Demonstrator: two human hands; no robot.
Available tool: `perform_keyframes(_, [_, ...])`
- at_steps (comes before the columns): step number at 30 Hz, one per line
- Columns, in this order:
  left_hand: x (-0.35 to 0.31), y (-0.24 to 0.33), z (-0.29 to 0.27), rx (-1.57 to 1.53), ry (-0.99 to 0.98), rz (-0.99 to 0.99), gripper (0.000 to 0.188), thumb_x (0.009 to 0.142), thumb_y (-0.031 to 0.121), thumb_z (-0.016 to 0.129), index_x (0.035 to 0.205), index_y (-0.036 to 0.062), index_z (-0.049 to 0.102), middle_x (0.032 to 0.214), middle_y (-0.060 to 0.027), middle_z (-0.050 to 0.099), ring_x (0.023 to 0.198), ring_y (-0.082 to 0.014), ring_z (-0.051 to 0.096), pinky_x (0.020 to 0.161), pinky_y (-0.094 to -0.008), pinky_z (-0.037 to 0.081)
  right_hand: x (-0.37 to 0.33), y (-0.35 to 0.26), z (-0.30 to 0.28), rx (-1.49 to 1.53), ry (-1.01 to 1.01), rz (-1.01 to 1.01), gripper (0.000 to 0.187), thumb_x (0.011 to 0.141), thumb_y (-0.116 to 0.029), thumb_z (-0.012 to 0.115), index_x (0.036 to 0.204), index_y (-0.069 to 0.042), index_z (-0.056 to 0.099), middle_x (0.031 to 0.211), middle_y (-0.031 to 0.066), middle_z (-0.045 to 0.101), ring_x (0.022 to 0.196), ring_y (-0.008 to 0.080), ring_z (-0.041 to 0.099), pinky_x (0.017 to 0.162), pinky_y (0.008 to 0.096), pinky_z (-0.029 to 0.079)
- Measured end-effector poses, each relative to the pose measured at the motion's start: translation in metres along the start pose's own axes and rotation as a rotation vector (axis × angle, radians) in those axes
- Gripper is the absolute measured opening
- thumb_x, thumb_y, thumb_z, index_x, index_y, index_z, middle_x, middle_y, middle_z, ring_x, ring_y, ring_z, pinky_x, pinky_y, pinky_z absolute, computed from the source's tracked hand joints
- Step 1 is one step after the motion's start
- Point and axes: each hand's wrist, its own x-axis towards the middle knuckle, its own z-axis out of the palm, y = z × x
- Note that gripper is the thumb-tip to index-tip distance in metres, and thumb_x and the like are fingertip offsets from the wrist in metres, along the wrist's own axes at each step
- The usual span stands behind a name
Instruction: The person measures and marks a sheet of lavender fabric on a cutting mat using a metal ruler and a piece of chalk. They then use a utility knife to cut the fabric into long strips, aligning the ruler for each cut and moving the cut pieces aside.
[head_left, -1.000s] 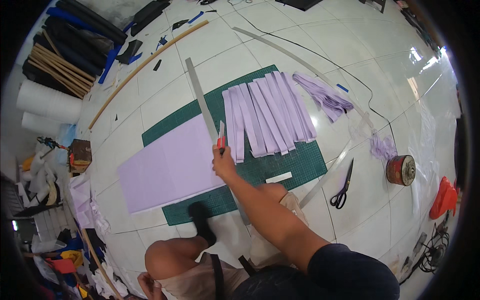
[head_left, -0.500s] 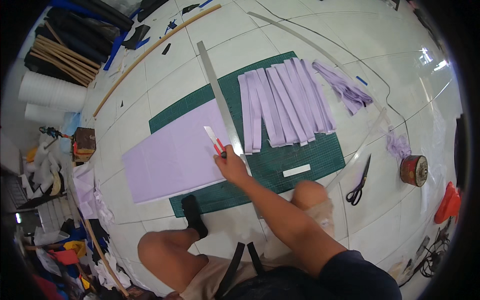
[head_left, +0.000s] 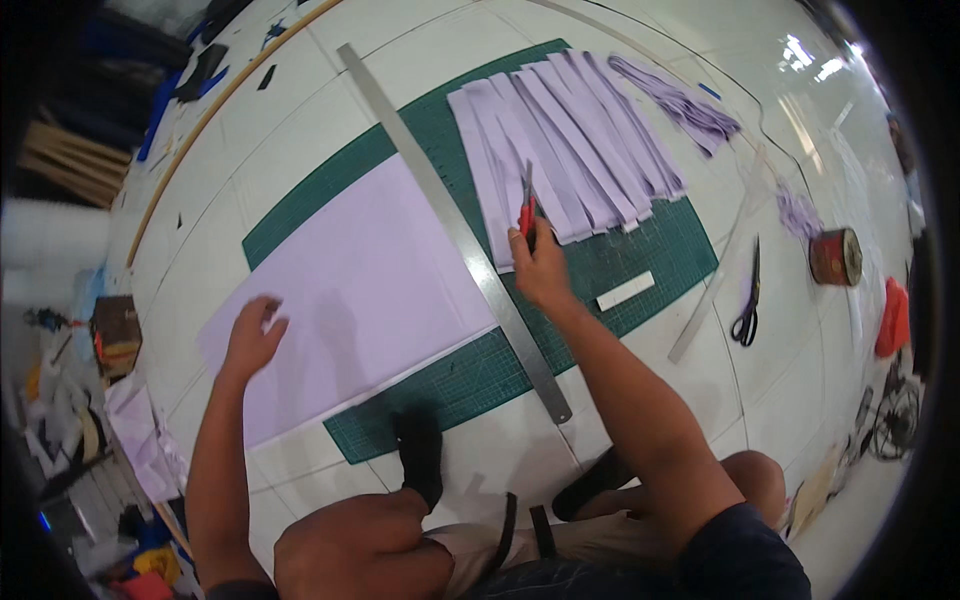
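In my right hand (head_left: 541, 270) is a red-handled utility knife (head_left: 527, 212), its blade pointing away from me. This hand hovers at the near left end of the cut lilac fabric strips (head_left: 560, 150). My left hand (head_left: 257, 340) is over the left part of a folded lilac fabric sheet (head_left: 370, 290), holding nothing, thumb and fingers apart; whether it touches the cloth I cannot tell. Along the sheet's right edge lies a long metal ruler (head_left: 440, 190). A green cutting mat (head_left: 630, 270) lies under the strips, the ruler and part of the sheet.
Right of the mat are black-handled scissors (head_left: 748, 310), a round tin (head_left: 835, 257) and a bundle of lilac strips (head_left: 680, 105). A small white block (head_left: 625, 291) sits on the mat. A long wooden pole (head_left: 190, 145) curves along the left; my foot (head_left: 420, 455) is by the near edge.
My left hand has come into view over the sheet. My right hand, with the knife, has moved from the ruler's left side to its right, by the strips. My right leg has shifted.
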Motion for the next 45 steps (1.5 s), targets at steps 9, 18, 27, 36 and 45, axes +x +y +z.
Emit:
perform_keyframes(9, [0.200, 0.155, -0.027, 0.188, -0.034, 0.457, 0.038, 0.085, 0.018, 0.071, 0.118, 0.0035, 0.063, 0.120, -0.0158, 0.062, 0.114, -0.0336, 0.059, 0.099, -0.0410, 0.047, -0.036, -0.003, -0.102, -0.406, 0.077, 0.059, 0.038, 0.087, -0.029, 0.070, 0.104, -0.003, 0.049, 0.091, 0.0259, 0.063, 0.088, 0.0470, 0.062, 0.076, 0.0514, 0.048])
perform_keyframes(18, [0.190, 0.097, 0.107, -0.133, 0.035, 0.341, 0.061, 0.084, 0.024, 0.071, 0.137, 0.0015, 0.049, 0.144, -0.0230, 0.045, 0.136, -0.0389, 0.042, 0.114, -0.0453, 0.033, -0.154, 0.008, -0.022, -0.385, -0.084, 0.272, 0.067, 0.067, -0.038, 0.090, 0.102, -0.002, 0.046, 0.101, 0.0227, 0.058, 0.093, 0.0412, 0.060, 0.079, 0.0464, 0.048])
perform_keyframes(27, [0.192, 0.066, 0.151, 0.077, 0.171, 0.306, 0.076, 0.091, 0.042, 0.062, 0.150, 0.0014, 0.037, 0.159, -0.0254, 0.026, 0.149, -0.0426, 0.019, 0.122, -0.0540, 0.011, -0.166, 0.038, -0.004, -0.499, 0.013, 0.207, 0.053, 0.069, -0.021, 0.085, 0.102, -0.002, 0.049, 0.101, 0.0206, 0.056, 0.096, 0.0402, 0.057, 0.081, 0.0480, 0.048])
perform_keyframes(36, [0.213, 0.062, 0.148, -0.151, 0.243, 0.308, 0.056, 0.095, 0.034, 0.058, 0.138, 0.0000, 0.049, 0.140, -0.0244, 0.051, 0.133, -0.0403, 0.045, 0.114, -0.0515, 0.030, -0.199, 0.030, 0.021, -0.302, 0.074, 0.042, 0.046, 0.070, -0.014, 0.078, 0.103, 0.000, 0.049, 0.099, 0.0197, 0.053, 0.089, 0.0386, 0.058, 0.073, 0.0455, 0.049])
perform_keyframes(45, [0.213, 0.063, 0.144, 0.007, 0.198, 0.311, 0.057, 0.093, 0.036, 0.061, 0.138, 0.0014, 0.053, 0.141, -0.0276, 0.049, 0.134, -0.0415, 0.044, 0.112, -0.0490, 0.033, -0.194, 0.042, 0.028, -0.488, 0.053, 0.035, 0.045, 0.071, -0.020, 0.081, 0.100, 0.000, 0.051, 0.097, 0.0198, 0.056, 0.091, 0.0400, 0.057, 0.080, 0.0463, 0.047])
